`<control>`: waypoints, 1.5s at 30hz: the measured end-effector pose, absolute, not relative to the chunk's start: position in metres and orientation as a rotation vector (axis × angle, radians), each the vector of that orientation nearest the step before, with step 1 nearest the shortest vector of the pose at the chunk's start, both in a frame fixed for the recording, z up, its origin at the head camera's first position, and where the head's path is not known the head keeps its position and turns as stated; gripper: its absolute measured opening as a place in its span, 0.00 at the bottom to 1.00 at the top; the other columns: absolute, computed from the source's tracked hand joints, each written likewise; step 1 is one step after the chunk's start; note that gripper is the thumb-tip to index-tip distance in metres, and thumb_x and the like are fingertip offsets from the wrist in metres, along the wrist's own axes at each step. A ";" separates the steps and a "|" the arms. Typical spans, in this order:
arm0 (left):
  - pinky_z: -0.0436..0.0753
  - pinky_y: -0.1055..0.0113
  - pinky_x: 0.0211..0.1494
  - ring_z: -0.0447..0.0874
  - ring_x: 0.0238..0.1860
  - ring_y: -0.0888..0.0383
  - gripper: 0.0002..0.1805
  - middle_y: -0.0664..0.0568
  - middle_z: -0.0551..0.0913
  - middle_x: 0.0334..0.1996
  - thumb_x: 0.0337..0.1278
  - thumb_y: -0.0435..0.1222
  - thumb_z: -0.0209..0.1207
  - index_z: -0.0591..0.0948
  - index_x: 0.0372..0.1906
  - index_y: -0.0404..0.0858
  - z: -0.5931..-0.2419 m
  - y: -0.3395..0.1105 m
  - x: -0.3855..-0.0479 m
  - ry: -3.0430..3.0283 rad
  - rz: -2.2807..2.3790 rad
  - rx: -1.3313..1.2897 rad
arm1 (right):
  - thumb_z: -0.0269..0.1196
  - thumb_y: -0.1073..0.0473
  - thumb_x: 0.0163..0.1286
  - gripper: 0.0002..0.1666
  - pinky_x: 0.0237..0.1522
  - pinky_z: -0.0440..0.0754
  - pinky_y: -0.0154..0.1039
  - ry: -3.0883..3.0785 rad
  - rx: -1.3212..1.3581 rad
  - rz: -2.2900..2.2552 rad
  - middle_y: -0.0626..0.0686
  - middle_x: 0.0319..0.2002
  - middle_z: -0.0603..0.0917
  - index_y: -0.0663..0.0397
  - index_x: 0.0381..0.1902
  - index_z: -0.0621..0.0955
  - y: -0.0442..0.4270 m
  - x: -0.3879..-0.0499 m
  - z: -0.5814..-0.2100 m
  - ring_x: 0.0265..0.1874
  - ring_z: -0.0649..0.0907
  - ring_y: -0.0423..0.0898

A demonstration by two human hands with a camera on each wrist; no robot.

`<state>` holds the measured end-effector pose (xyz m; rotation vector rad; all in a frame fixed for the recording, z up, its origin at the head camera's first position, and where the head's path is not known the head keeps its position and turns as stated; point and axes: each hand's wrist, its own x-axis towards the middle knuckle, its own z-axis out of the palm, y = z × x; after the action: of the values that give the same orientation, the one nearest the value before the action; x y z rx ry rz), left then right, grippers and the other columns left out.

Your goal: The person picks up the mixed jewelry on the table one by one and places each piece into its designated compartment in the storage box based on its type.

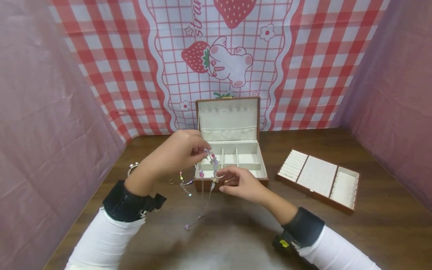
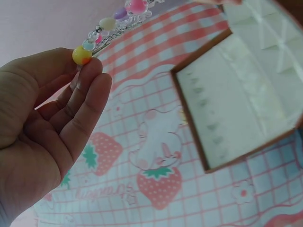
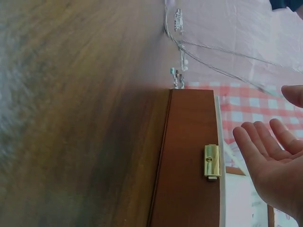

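Observation:
My left hand pinches a beaded necklace by its upper end, in front of the jewelry box. In the left wrist view, a yellow bead sits between thumb and fingertips, with pastel beads strung above it. A thin chain with a purple bead at its end dangles toward the table. Just right of the hanging beads is my right hand, its fingers loosely bent. The right wrist view shows that hand's fingers and thumb apart, holding nothing; whether they touch the strand in the head view, I cannot tell.
The box's lid stands raised at the back, over several white compartments. A divided tray lies at the right. Left of the box are a colorful beaded strand, a small ring and a pearl-topped loop, partly hidden.

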<state>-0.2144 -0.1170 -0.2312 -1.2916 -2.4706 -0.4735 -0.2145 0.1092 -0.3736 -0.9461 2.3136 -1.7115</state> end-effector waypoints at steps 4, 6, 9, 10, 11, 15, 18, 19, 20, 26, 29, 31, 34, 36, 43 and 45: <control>0.78 0.70 0.31 0.76 0.28 0.61 0.06 0.53 0.82 0.29 0.54 0.32 0.68 0.88 0.38 0.36 -0.215 -0.111 -0.213 -2.432 -0.521 -1.258 | 0.66 0.67 0.63 0.20 0.50 0.81 0.42 2.291 -0.910 -1.713 0.63 0.46 0.84 0.71 0.52 0.77 0.109 -0.213 -0.375 0.48 0.83 0.56; 0.78 0.70 0.31 0.76 0.28 0.61 0.07 0.53 0.81 0.29 0.54 0.31 0.68 0.88 0.38 0.35 -0.208 -0.110 -0.212 -2.413 -0.543 -1.234 | 0.65 0.66 0.64 0.16 0.48 0.82 0.40 2.286 -0.907 -1.712 0.61 0.43 0.85 0.70 0.48 0.79 0.108 -0.213 -0.377 0.44 0.84 0.51; 0.78 0.69 0.32 0.76 0.29 0.60 0.07 0.52 0.81 0.29 0.55 0.32 0.68 0.87 0.38 0.35 -0.203 -0.112 -0.211 -2.380 -0.549 -1.202 | 0.64 0.67 0.66 0.11 0.42 0.84 0.41 2.211 -0.866 -1.768 0.58 0.37 0.86 0.72 0.43 0.81 0.110 -0.213 -0.378 0.36 0.85 0.45; 0.78 0.69 0.32 0.76 0.29 0.59 0.07 0.52 0.81 0.28 0.55 0.32 0.68 0.87 0.38 0.35 -0.203 -0.113 -0.211 -2.376 -0.548 -1.188 | 0.63 0.68 0.66 0.11 0.41 0.85 0.41 2.184 -0.840 -1.798 0.57 0.35 0.86 0.73 0.42 0.80 0.111 -0.213 -0.376 0.34 0.85 0.44; 0.77 0.69 0.32 0.75 0.29 0.59 0.07 0.52 0.81 0.28 0.54 0.32 0.68 0.87 0.39 0.35 -0.204 -0.115 -0.211 -2.377 -0.553 -1.172 | 0.62 0.69 0.67 0.10 0.39 0.85 0.40 2.162 -0.809 -1.831 0.57 0.34 0.86 0.75 0.42 0.80 0.112 -0.213 -0.374 0.32 0.84 0.43; 0.76 0.68 0.30 0.74 0.28 0.59 0.07 0.52 0.80 0.26 0.53 0.31 0.68 0.87 0.38 0.35 -0.213 -0.124 -0.213 -2.383 -0.570 -1.136 | 0.61 0.70 0.68 0.11 0.32 0.83 0.36 2.137 -0.705 -1.939 0.59 0.31 0.85 0.78 0.42 0.78 0.119 -0.213 -0.360 0.25 0.81 0.40; 0.76 0.68 0.29 0.74 0.27 0.59 0.07 0.52 0.80 0.25 0.52 0.30 0.69 0.88 0.38 0.34 -0.224 -0.131 -0.214 -2.391 -0.599 -1.127 | 0.61 0.67 0.69 0.11 0.29 0.82 0.35 2.197 -0.666 -1.952 0.59 0.30 0.83 0.74 0.43 0.80 0.125 -0.212 -0.344 0.23 0.79 0.41; 0.76 0.68 0.29 0.73 0.27 0.59 0.07 0.53 0.79 0.25 0.52 0.30 0.69 0.87 0.38 0.34 -0.229 -0.132 -0.214 -2.396 -0.609 -1.126 | 0.62 0.66 0.69 0.11 0.29 0.82 0.36 2.233 -0.658 -1.943 0.58 0.29 0.83 0.72 0.43 0.81 0.127 -0.212 -0.339 0.23 0.79 0.41; 0.76 0.68 0.29 0.73 0.27 0.59 0.07 0.53 0.79 0.25 0.51 0.30 0.69 0.87 0.37 0.34 -0.233 -0.134 -0.215 -2.400 -0.619 -1.124 | 0.62 0.65 0.68 0.11 0.28 0.82 0.36 2.272 -0.656 -1.926 0.57 0.28 0.83 0.71 0.42 0.82 0.129 -0.212 -0.334 0.22 0.79 0.41; 0.76 0.68 0.29 0.73 0.27 0.61 0.06 0.56 0.78 0.24 0.51 0.30 0.69 0.87 0.36 0.36 -0.257 -0.143 -0.218 -2.455 -0.660 -1.108 | 0.64 0.61 0.68 0.10 0.27 0.81 0.38 2.425 -0.689 -1.769 0.58 0.27 0.81 0.66 0.40 0.83 0.145 -0.217 -0.307 0.22 0.78 0.45; 0.76 0.68 0.29 0.74 0.26 0.62 0.06 0.56 0.78 0.23 0.50 0.29 0.69 0.86 0.35 0.36 -0.268 -0.146 -0.220 -2.490 -0.666 -1.101 | 0.65 0.60 0.68 0.10 0.28 0.81 0.39 2.473 -0.681 -1.686 0.58 0.27 0.79 0.64 0.38 0.82 0.153 -0.220 -0.291 0.23 0.78 0.47; 0.77 0.68 0.29 0.75 0.26 0.63 0.07 0.56 0.79 0.24 0.49 0.28 0.69 0.85 0.35 0.35 -0.276 -0.147 -0.221 -2.518 -0.691 -1.092 | 0.65 0.59 0.68 0.10 0.29 0.81 0.39 2.518 -0.661 -1.626 0.56 0.28 0.79 0.63 0.37 0.82 0.157 -0.222 -0.281 0.25 0.78 0.47; 0.78 0.68 0.28 0.76 0.24 0.64 0.07 0.57 0.80 0.23 0.48 0.28 0.69 0.84 0.34 0.35 -0.287 -0.149 -0.223 -2.570 -0.764 -1.080 | 0.64 0.58 0.68 0.10 0.29 0.81 0.39 2.583 -0.648 -1.528 0.54 0.28 0.79 0.62 0.36 0.81 0.161 -0.224 -0.265 0.26 0.78 0.48; 0.79 0.68 0.28 0.78 0.24 0.65 0.07 0.59 0.80 0.23 0.49 0.28 0.69 0.83 0.34 0.36 -0.294 -0.149 -0.225 -2.618 -0.852 -1.070 | 0.64 0.58 0.68 0.11 0.28 0.81 0.39 2.620 -0.641 -1.469 0.54 0.29 0.79 0.62 0.36 0.82 0.162 -0.225 -0.255 0.26 0.77 0.49; 0.83 0.66 0.33 0.82 0.28 0.61 0.07 0.57 0.83 0.25 0.50 0.30 0.68 0.81 0.33 0.38 -0.312 -0.143 -0.235 -2.760 -1.129 -1.005 | 0.64 0.56 0.69 0.11 0.24 0.77 0.40 2.745 -0.724 -1.252 0.54 0.29 0.79 0.60 0.40 0.83 0.161 -0.232 -0.227 0.27 0.74 0.50; 0.83 0.66 0.35 0.82 0.28 0.61 0.08 0.56 0.83 0.26 0.49 0.31 0.69 0.80 0.33 0.39 -0.314 -0.140 -0.238 -2.788 -1.143 -1.009 | 0.64 0.56 0.69 0.10 0.25 0.77 0.41 2.771 -0.766 -1.188 0.53 0.27 0.79 0.59 0.39 0.83 0.158 -0.235 -0.225 0.26 0.74 0.50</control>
<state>-0.2379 -0.1403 -0.3142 -1.0087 -2.7885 -1.1426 -0.2350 0.1584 -0.2246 -0.7664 2.7715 -1.1876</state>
